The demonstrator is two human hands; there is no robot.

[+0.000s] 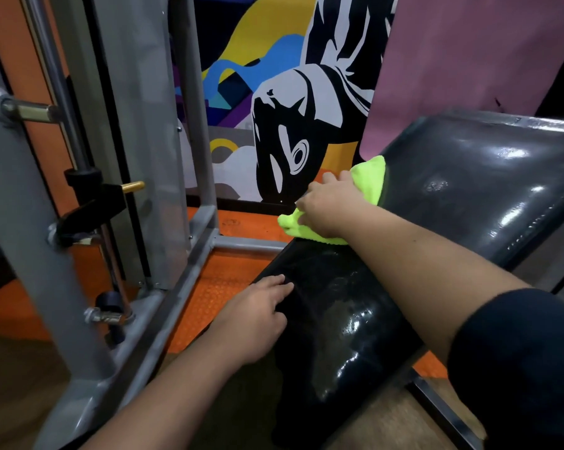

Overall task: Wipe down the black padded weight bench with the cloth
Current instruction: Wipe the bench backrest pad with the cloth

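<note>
My right hand (331,207) presses the lime-green cloth (365,183) flat where the black bench seat (336,319) meets the tilted backrest (475,183). My left hand (254,319) rests open on the seat's near edge, fingers spread. Wet streaks shine on the padding. A grey steel frame (189,271) stands to my left on the orange floor (219,287).

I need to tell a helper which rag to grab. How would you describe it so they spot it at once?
Find the glossy black padded weight bench. Where seat meets backrest, the right hand presses a crumpled neon yellow-green microfibre cloth. It is the brightest thing there.
</note>
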